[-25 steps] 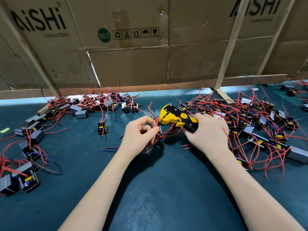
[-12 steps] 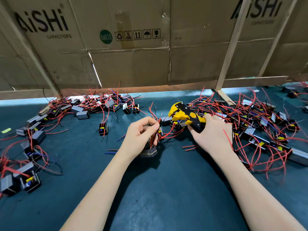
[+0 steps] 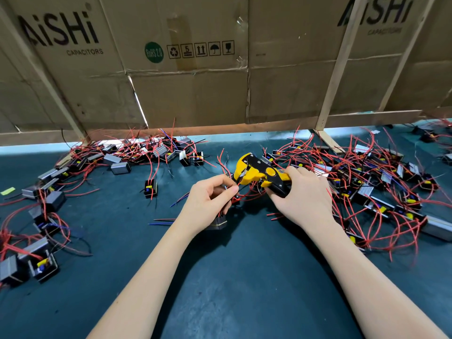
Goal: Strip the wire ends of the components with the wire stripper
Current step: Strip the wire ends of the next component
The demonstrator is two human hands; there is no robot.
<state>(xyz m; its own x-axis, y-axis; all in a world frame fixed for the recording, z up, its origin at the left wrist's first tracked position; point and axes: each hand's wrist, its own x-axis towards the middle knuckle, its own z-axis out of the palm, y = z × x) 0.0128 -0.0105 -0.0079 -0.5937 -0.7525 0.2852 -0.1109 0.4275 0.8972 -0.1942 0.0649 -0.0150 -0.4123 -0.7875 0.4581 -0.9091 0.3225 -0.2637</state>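
Observation:
My right hand (image 3: 300, 196) grips the handles of a yellow and black wire stripper (image 3: 259, 173), whose jaws point left. My left hand (image 3: 210, 199) pinches a thin red wire (image 3: 241, 190) right at the stripper's jaws. That wire belongs to a small black component (image 3: 220, 222) that hangs below my left palm, partly hidden by the hand. The wire tip inside the jaws cannot be made out.
A dark green mat (image 3: 232, 277) covers the table. Piles of black components with red wires lie at the left (image 3: 137, 155), the far left edge (image 3: 36, 260) and the right (image 3: 381, 192). A cardboard wall (image 3: 195, 81) on wooden struts closes the back. Loose wire offcuts (image 3: 161, 221) lie near my left wrist.
The stripper moved right and away from my left hand half a second ago, then came back left to the wire that hand holds. The component hangs lower below my palm.

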